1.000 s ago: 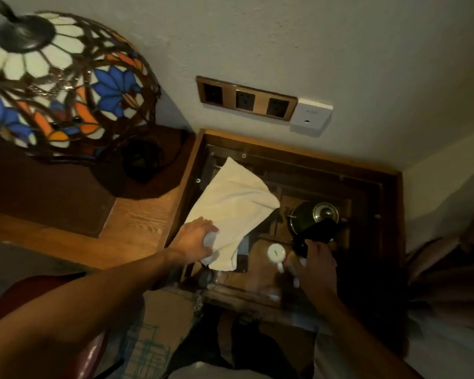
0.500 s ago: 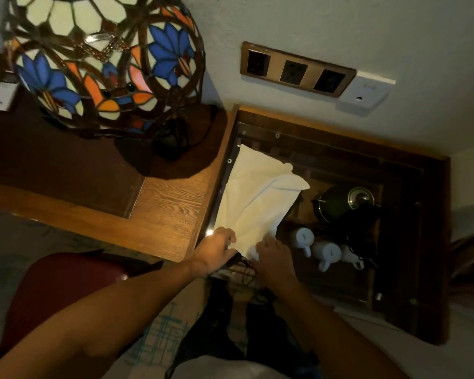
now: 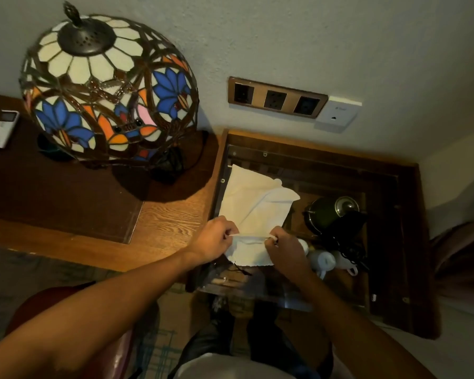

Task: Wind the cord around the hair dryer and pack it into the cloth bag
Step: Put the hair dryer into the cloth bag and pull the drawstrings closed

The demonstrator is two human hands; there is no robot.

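Both hands at the near edge of the cloth bag [image 3: 253,203]; left hand [image 3: 212,239] at its near-left corner, right hand [image 3: 283,248] at its near-right corner; each grip pinched, fingers curled onto the white hem or drawstring stretched taut between them; mouth of the bag toward the person, rest of the pale fabric lying flat and creased beyond the hands, on the glass top of the dark wooden stand [image 3: 411,242]. Hair dryer and cord: cannot tell where, nothing plainly recognisable as them; only a dark tangle under the glass just near of the bag, too dim to name.

Right of the bag, under the glass, a dark kettle [image 3: 331,214] with a shiny lid knob; near-right of the bag, white cups [image 3: 323,259], partly hidden by the right wrist. Left of the bag, the wooden worktop [image 3: 170,222], touching the stand; far-left of the bag on it, a stained-glass lamp [image 3: 107,88] with blue and orange flowers; farther left still, a white remote [image 3: 2,128]. Beyond the bag on the wall, a bronze three-socket panel [image 3: 277,98] with a white wall plate [image 3: 337,114] just to its right. Near-left of the bag, below the forearm, a red chair seat [image 3: 66,299].
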